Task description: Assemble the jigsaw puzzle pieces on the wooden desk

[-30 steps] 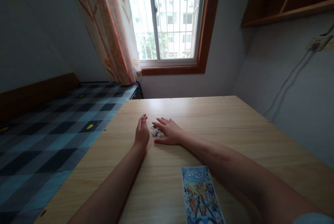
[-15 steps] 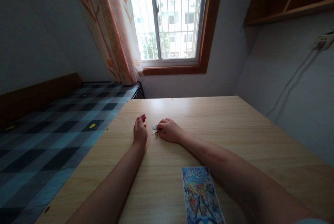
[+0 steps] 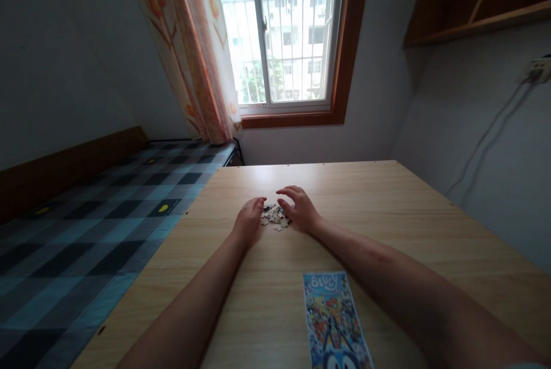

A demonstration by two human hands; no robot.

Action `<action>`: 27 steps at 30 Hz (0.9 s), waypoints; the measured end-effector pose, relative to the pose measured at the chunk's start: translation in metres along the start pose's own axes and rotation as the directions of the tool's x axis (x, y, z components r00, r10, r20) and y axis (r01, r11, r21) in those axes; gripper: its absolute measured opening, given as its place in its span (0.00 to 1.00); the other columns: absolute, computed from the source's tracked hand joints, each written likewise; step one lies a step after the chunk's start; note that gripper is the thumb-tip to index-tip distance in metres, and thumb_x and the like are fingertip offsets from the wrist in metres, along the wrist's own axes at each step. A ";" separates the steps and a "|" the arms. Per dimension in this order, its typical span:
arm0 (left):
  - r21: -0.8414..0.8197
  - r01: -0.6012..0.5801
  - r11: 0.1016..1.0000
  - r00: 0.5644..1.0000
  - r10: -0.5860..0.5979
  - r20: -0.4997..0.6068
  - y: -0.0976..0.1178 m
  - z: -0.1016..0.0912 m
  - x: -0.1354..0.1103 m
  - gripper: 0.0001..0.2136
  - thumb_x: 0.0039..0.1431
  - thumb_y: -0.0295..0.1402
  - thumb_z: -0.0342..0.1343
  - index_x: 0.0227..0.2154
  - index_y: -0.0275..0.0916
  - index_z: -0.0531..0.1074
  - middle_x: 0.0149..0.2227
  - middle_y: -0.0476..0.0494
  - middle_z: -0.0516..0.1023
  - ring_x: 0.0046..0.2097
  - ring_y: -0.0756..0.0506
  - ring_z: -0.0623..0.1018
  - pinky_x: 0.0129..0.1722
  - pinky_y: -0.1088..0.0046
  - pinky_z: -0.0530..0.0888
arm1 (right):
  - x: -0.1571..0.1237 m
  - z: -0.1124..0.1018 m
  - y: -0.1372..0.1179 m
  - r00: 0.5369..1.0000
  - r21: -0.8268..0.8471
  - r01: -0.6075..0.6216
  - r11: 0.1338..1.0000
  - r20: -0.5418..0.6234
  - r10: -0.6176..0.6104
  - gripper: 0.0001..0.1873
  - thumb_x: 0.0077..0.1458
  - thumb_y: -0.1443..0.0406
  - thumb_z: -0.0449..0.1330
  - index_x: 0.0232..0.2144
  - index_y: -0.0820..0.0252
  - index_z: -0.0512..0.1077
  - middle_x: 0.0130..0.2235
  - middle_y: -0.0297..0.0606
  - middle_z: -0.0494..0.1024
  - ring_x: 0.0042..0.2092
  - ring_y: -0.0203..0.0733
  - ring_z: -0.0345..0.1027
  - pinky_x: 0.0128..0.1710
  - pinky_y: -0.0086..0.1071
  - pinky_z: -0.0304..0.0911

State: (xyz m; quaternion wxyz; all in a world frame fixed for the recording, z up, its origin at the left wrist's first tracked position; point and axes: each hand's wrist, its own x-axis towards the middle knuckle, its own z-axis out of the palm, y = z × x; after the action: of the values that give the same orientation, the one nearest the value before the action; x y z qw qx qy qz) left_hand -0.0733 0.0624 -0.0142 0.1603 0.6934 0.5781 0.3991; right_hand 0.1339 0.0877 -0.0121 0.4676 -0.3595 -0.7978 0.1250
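A small heap of jigsaw puzzle pieces lies on the light wooden table. My left hand rests on the table against the heap's left side, fingers curved round it. My right hand arches over the heap's right side, fingers spread and bent, fingertips above the pieces. Both hands cup the heap between them without gripping any piece. A colourful puzzle card marked "Bluey" lies flat on the table near me, between my forearms.
A bed with a blue and black checked cover stands close along the table's left edge. Behind the table are a window, a patterned curtain and a wall. A wooden shelf hangs at the upper right.
My right hand has opened from a closed fist, and the heap of pieces shows uncovered between my hands. My left hand's fingers have curled in toward the heap.
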 end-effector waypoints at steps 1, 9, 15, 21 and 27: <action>0.047 -0.037 0.998 0.999 0.035 0.036 0.002 0.001 -0.001 0.22 0.65 0.44 0.43 0.50 0.37 0.75 0.51 0.37 0.79 0.55 0.40 0.76 0.58 0.58 0.70 | -0.004 -0.012 0.009 1.000 -0.009 -0.023 1.000 -0.005 0.023 0.17 0.65 0.57 0.56 0.50 0.56 0.76 0.50 0.44 0.78 0.54 0.47 0.68 0.58 0.42 0.61; 0.374 -0.272 0.887 0.953 0.193 0.234 0.030 0.028 -0.013 0.33 0.57 0.52 0.58 0.62 0.40 0.66 0.65 0.32 0.65 0.66 0.33 0.64 0.65 0.51 0.61 | -0.055 -0.090 0.055 0.894 -0.367 -0.082 0.927 0.385 0.231 0.29 0.62 0.57 0.53 0.62 0.62 0.68 0.65 0.51 0.66 0.67 0.58 0.55 0.66 0.55 0.49; 0.443 -0.297 0.846 0.937 0.170 0.305 0.046 0.040 -0.005 0.31 0.58 0.52 0.58 0.62 0.44 0.67 0.65 0.32 0.66 0.65 0.31 0.64 0.62 0.45 0.60 | -0.045 -0.052 0.024 0.860 -0.210 -0.093 0.973 0.476 0.185 0.29 0.63 0.59 0.51 0.64 0.56 0.65 0.68 0.44 0.61 0.70 0.58 0.49 0.68 0.61 0.39; 0.364 -0.295 0.884 0.943 0.208 0.258 0.047 0.045 0.003 0.17 0.60 0.41 0.57 0.50 0.46 0.77 0.55 0.40 0.76 0.57 0.36 0.72 0.61 0.52 0.65 | -0.026 -0.029 0.034 0.924 0.193 -0.356 0.914 0.220 0.313 0.19 0.53 0.67 0.52 0.40 0.58 0.81 0.47 0.44 0.82 0.55 0.51 0.71 0.62 0.51 0.59; 0.306 -0.318 0.898 0.941 0.258 0.220 0.048 0.043 0.003 0.09 0.59 0.37 0.55 0.37 0.42 0.80 0.43 0.39 0.79 0.48 0.39 0.75 0.55 0.58 0.70 | -0.035 -0.066 0.058 0.886 0.476 -0.456 0.752 0.167 0.432 0.15 0.52 0.60 0.53 0.36 0.60 0.76 0.36 0.45 0.81 0.41 0.47 0.77 0.43 0.44 0.75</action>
State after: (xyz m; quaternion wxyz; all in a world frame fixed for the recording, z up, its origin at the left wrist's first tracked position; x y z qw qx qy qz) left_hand -0.0087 0.0619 -0.0075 0.0281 0.8207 0.5121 0.2519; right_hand 0.2267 0.0956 -0.0311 0.4829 -0.4013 -0.6394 0.4439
